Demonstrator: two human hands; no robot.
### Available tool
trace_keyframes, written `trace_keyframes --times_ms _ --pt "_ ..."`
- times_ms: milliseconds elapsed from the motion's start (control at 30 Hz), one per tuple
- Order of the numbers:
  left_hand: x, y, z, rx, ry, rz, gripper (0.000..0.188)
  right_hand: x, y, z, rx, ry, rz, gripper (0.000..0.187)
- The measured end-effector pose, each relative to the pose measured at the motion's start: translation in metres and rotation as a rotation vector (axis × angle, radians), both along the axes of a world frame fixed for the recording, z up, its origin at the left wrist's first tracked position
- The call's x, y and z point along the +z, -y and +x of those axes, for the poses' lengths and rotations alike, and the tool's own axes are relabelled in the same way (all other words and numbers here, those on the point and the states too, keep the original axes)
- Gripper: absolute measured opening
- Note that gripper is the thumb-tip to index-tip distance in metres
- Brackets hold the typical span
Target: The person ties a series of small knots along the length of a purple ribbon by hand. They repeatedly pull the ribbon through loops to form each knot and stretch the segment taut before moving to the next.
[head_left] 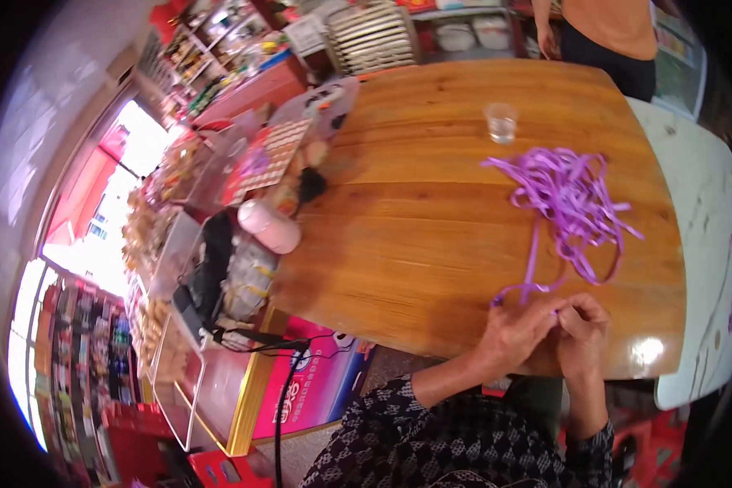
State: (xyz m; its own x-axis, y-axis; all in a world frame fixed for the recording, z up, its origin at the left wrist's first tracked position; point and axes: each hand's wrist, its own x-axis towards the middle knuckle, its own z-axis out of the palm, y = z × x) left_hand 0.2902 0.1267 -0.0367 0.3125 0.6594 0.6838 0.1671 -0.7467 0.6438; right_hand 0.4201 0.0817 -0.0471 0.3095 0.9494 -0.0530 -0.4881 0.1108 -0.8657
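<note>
A loose heap of shiny purple ribbon (573,191) lies on the right part of the wooden table (398,244). One strand runs from the heap toward me and reaches my left hand (514,332), whose fingers are closed on it. Right beside it, my right hand (584,327) pinches at the same spot, fingertips meeting those of the left. A small bit of purple shows between the fingertips; the rest of what they grip is hidden. Both hands are over the near edge of the table.
Behind the heap stands a clear plastic cup (501,128). Along the left are a pink cylinder (268,227), a black bag (213,264) and packed goods. A white marble-look table (699,236) adjoins at right. Another person (610,37) stands at the far right.
</note>
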Motion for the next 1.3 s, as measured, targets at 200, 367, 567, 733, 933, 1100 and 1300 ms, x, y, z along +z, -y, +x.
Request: trace_keyframes --times_ms 200,367,567,733,933,1100,1300 --pt "-0.006 0.002 0.003 -0.126 0.196 -0.108 0.018 0.002 0.004 0.0 0.093 -0.193 -0.094 0.007" --pt "0.001 0.002 -0.016 0.079 -0.016 -0.315 0.012 0.011 -0.002 -0.027 -0.014 0.128 0.045 0.022" --pt "0.023 -0.017 -0.024 -0.415 0.109 -1.207 0.015 0.018 -0.001 -0.011 0.06 0.25 0.069 0.023" --pt "0.021 -0.012 -0.028 -0.562 0.171 -1.318 0.02 0.015 0.001 -0.001 0.131 0.152 0.053 0.019" --pt "0.013 -0.004 -0.017 -0.366 0.324 -1.266 0.017 0.012 0.014 0.0 0.021 0.554 0.193 0.013" --pt "0.019 0.003 -0.007 -0.35 0.324 -1.173 0.014 0.001 0.009 -0.001 -0.128 0.609 0.291 0.012" --pt "0.024 0.007 -0.009 -0.296 0.288 -1.02 0.025 0.02 0.009 0.008 0.071 0.254 0.056 0.011"
